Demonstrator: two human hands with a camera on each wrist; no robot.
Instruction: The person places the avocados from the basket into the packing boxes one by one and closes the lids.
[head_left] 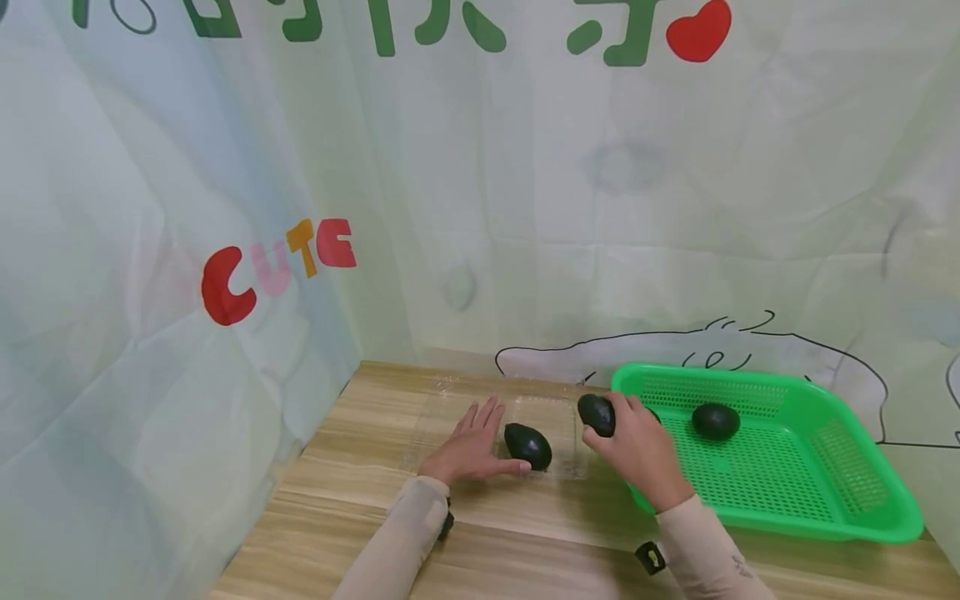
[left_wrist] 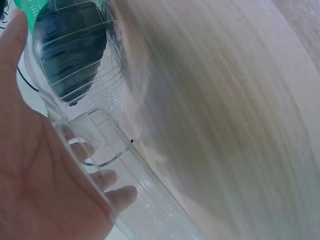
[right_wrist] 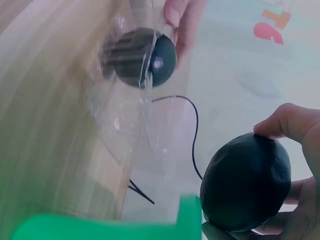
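Head view. Box (head_left: 564, 408), clear, lies near the far edge of the table (head_left: 525, 533), right of the far left corner; a strip of wood runs along its near side. Left hand (head_left: 468, 446): fingers straight and spread over the box's left part, thumb beside the boxed avocado (head_left: 528, 446), which sits close to the box's near edge. Right hand (head_left: 641, 450) grips the held avocado (head_left: 595, 413), seen above the narrow gap between box and the basket's (head_left: 862, 525) left rim. Basket avocado (head_left: 716, 422) rests toward the basket's far rim; mesh floor shows from there to the right and near rims.

Left wrist view. Some fingers show through the box's clear wall; boxed avocado behind ribbed plastic. Wood spreads alongside.

Right wrist view. Thumb and fingers hold the held avocado, apart from the box; the basket's rim, blurred, crosses the lower edge.
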